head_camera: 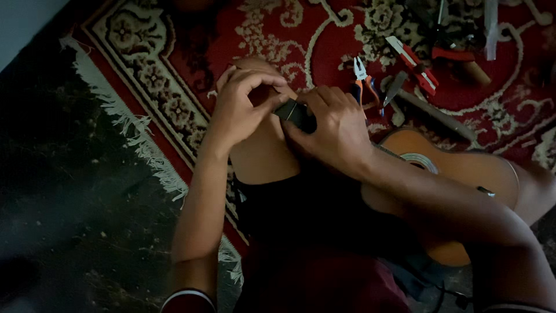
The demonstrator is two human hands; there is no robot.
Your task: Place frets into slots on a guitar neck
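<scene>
- A person sits on the floor, seen from above by a head-worn camera, with an acoustic guitar [463, 168] lying across the lap; its sound hole faces up at the right.
- The guitar's dark head [296, 113] rests over the person's bent knee, in the middle of the view, between both hands.
- The right hand [333, 130] wraps around the head from the right, its grip closed on it and holding it steady.
- The left hand [243, 104] curls over the tip of the head, fingertips pinched together there; what they pinch is too small and dark to tell.
- By the look of it, work at the head is under way and not finished; whether all strings are fitted cannot be seen.
- Tools lie untouched on the rug just beyond the hands: orange-handled pliers [364, 81], a red-handled cutter [414, 64] and a wooden-handled hammer [434, 113].
- The surface is a red patterned rug [174, 69] with a pale fringe, laid on a dark, speckled floor [69, 191].
- The room is dim; a strip of pale wall [20, 23] shows at the top left.
</scene>
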